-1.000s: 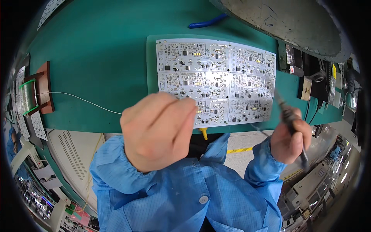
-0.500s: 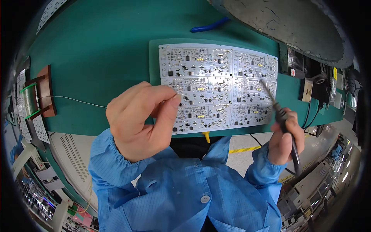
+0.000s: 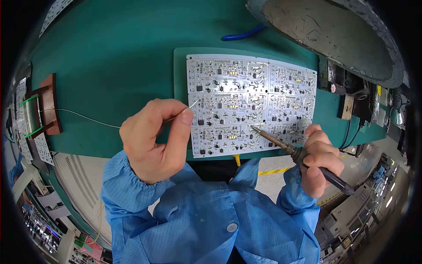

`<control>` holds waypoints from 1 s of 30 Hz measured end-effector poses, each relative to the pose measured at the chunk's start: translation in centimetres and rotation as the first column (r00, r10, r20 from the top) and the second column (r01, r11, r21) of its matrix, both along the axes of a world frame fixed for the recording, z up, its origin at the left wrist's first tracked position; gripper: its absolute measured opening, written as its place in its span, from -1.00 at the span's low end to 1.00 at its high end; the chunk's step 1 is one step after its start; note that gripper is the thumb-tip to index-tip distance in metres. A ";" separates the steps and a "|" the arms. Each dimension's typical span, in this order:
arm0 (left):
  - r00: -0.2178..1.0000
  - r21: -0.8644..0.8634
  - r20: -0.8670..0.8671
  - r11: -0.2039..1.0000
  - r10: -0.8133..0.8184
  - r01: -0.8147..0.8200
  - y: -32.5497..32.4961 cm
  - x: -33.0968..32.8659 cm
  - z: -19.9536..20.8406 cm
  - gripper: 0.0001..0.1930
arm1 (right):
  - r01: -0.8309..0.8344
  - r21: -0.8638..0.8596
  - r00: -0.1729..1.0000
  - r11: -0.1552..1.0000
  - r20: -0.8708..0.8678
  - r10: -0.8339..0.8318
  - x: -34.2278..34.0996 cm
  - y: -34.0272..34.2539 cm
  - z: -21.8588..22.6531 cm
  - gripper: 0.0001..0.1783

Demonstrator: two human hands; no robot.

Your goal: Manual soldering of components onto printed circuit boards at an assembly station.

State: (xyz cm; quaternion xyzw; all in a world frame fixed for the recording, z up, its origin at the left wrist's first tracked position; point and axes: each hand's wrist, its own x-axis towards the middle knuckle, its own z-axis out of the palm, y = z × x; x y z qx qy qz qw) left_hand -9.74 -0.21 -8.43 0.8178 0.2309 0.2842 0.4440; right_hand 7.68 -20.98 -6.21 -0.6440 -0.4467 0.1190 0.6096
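Observation:
A white panel of several circuit boards (image 3: 228, 119) lies on the green mat, dotted with small black and yellow parts. At its left edge my left hand (image 3: 156, 138) pinches a thin solder wire (image 3: 90, 118) between thumb and forefinger. The wire's free end sticks out over the panel, and the rest trails left to a solder spool (image 3: 31, 115) on a brown stand (image 3: 53, 105). My right hand (image 3: 321, 160) is closed round the dark handle of a soldering iron (image 3: 285, 147). Its tip points up and left over the panel's middle; whether it touches cannot be made out.
A blue-handled tool (image 3: 244, 33) lies beyond the panel. A large grey oval object (image 3: 329, 35) overhangs the far right. Black equipment with cables (image 3: 360, 103) stands at the right edge. A yellow piece (image 3: 237, 160) sticks out at the near mat edge.
The soldering iron has swung left, its tip going from the panel's right part to its middle. My left hand has shifted slightly left. The panel appears a little lower and to the right.

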 end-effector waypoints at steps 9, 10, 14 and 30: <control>0.995 -0.253 -0.020 0.963 0.094 -0.096 0.6 -0.5 -0.2 -0.96 | 0.007 -0.001 1.000 1.000 -0.026 -0.007 -0.1 -0.3 -0.2 -0.72; 0.995 -0.251 -0.020 0.963 0.099 -0.101 0.9 -0.2 -0.2 -0.96 | 0.007 -0.017 1.000 1.000 -0.011 -0.007 -0.1 -0.1 -0.1 -0.71; 0.996 -0.303 -0.034 0.949 0.080 -0.086 2.2 0.9 -0.1 -0.94 | 0.020 -0.047 0.990 0.999 0.142 -0.013 0.0 1.3 0.2 -0.69; 0.984 -0.413 0.001 0.897 -0.176 0.160 1.9 -1.3 0.4 -0.91 | 0.093 -0.260 0.904 0.961 0.427 0.028 -0.1 -2.8 -4.3 -0.06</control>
